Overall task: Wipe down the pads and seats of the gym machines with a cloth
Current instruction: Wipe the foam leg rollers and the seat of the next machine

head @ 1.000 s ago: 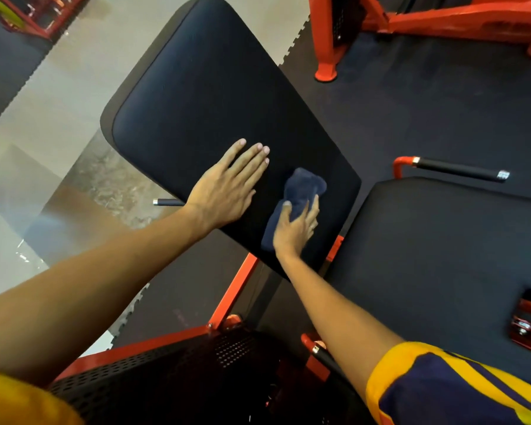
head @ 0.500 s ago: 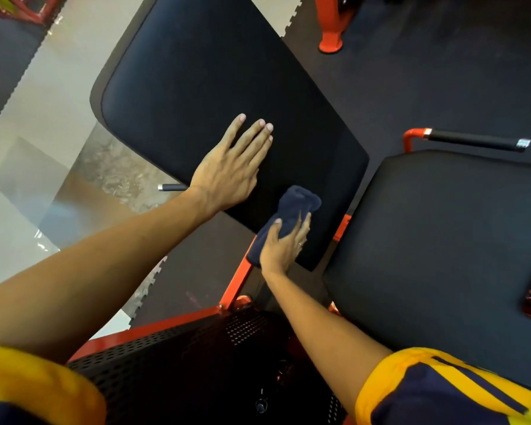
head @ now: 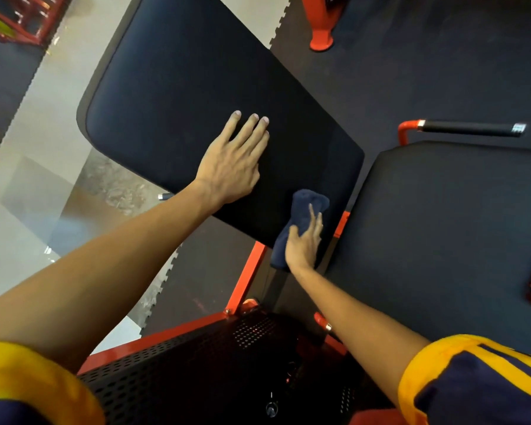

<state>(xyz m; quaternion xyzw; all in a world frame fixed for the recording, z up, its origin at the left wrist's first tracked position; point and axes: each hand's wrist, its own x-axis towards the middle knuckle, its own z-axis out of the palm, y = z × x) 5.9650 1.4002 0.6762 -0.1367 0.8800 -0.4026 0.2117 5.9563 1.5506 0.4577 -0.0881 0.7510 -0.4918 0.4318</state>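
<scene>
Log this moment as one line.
step: wiping | right hand: presses dark blue folded cloth on black padded backrest | left hand: flat on backrest

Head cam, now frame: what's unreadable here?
1. Pad: far end cut off by the head view's top edge.
2. Cloth: middle covered by the right hand; its underside faces the pad.
3. Pad surface under the left hand: covered by it.
4. Neighbouring pad: runs off the right edge.
5. Wiped or not: the dark pad shows no streaks.

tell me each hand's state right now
Left hand: open, fingers straight, flat on the large black padded machine pad.
Right hand: open, straight fingers pressing the small dark blue cloth against that pad's lower edge.
</scene>
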